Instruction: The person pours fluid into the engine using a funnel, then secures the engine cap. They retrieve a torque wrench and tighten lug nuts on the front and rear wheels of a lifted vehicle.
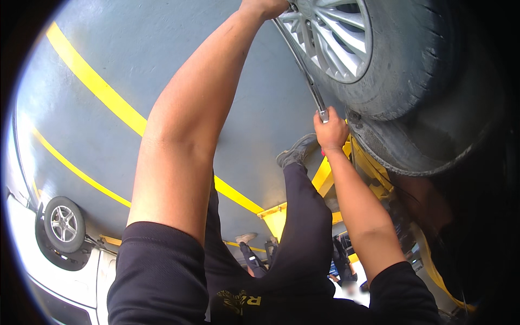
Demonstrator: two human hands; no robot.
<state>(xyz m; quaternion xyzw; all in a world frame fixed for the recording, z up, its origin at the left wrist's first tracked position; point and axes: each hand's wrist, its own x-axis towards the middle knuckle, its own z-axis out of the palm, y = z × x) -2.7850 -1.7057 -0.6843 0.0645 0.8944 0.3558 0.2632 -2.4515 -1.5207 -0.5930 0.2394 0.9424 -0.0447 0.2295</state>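
Note:
A long-handled metal wrench [306, 73] slants from the spoked alloy wheel [346, 46] down towards me. My right hand [331, 131] is closed around its lower end, just below the tyre [398, 89]. At the top edge of the picture, my left hand [264, 7] is closed over the wrench's upper end, beside the middle of the wheel. The frame cuts off part of that hand, and the wrench's head is mostly hidden. A small red spot shows under my right hand; I cannot tell what it belongs to.
The wheel hangs on a raised car with a dark wheel arch [433, 154]. Yellow metal lift parts [325, 176] stand close to my right leg. Yellow lines [97, 81] cross the grey floor. A white car [70, 276] with an exposed wheel [64, 224] is at lower left. Other people's legs [253, 260] show behind.

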